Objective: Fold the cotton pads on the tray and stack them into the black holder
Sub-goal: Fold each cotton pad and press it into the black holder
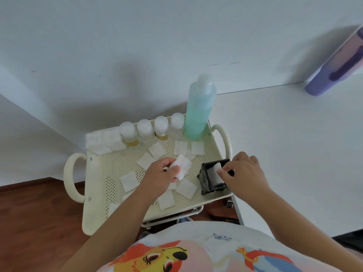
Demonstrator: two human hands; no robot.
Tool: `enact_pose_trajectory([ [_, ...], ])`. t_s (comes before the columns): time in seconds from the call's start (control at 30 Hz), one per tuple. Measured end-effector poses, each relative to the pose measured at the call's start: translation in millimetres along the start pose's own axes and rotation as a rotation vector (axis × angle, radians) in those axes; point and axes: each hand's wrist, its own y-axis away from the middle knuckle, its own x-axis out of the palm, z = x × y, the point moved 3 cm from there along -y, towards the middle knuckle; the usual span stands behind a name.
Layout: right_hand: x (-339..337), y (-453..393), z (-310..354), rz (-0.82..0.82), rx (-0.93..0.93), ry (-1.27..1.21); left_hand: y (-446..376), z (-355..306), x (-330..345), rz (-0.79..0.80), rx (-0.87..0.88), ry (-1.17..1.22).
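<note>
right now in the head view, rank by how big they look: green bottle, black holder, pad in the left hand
1. green bottle
2. black holder
3. pad pinched in the left hand, part hidden by fingers

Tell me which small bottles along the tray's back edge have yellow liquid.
Two of the four small bottles: the leftmost and the third from left. Both show a yellow layer at the bottom; the second and fourth look clear.

Plain white wall [137, 46] under soft, even light, with diffuse shadows. Reddish-brown wood floor [35, 222] at lower left. White desk [294, 144] at right, meeting the wall; a purple object [337, 63] leans there.
</note>
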Motion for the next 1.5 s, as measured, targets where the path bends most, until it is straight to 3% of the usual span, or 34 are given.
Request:
enact_pose_trajectory([
  [0.23,16.5,8.2,9.3,-0.129,0.006,0.101,2.7,4.7,2.6,-0.027,-0.022,0.007],
  [0.53,8.7,-10.5,7.3,-0.014,0.045,0.24,4.8,0.9,8.8,-0.029,-0.013,0.0],
  [0.83,9.0,-17.0,-2.9,0.019,0.143,-0.047,4.0,-5.7,16.7,0.002,-0.002,-0.012],
  [1.1,4.0,-14.8,7.1,-0.026,0.001,0.234,5.2,-17.4,23.2,0.015,0.042,0.011],
  [1.17,-6.0,-12.9,6.5,-0.07,-0.032,0.156,5.6,-22.3,24.9,0.021,0.061,0.016],
  [1.23,-19.2,-11.6,6.4,-0.097,-0.105,-0.103,6.2,-28.6,27.8,0.047,0.092,0.028],
  [1.37,-30.1,-11.7,13.7,0.193,-0.119,-0.663,6.4,-43.3,40.2,0.164,0.149,0.035],
  [1.43,-27.3,-12.6,13.7,0.25,-0.145,-0.69,5.2,-48.9,46.9,0.212,0.171,-0.001],
  [1.5,-26.6,-13.7,8.9,0.17,-0.156,-0.625,4.7,-52.5,50.8,0.222,0.185,-0.019],
])
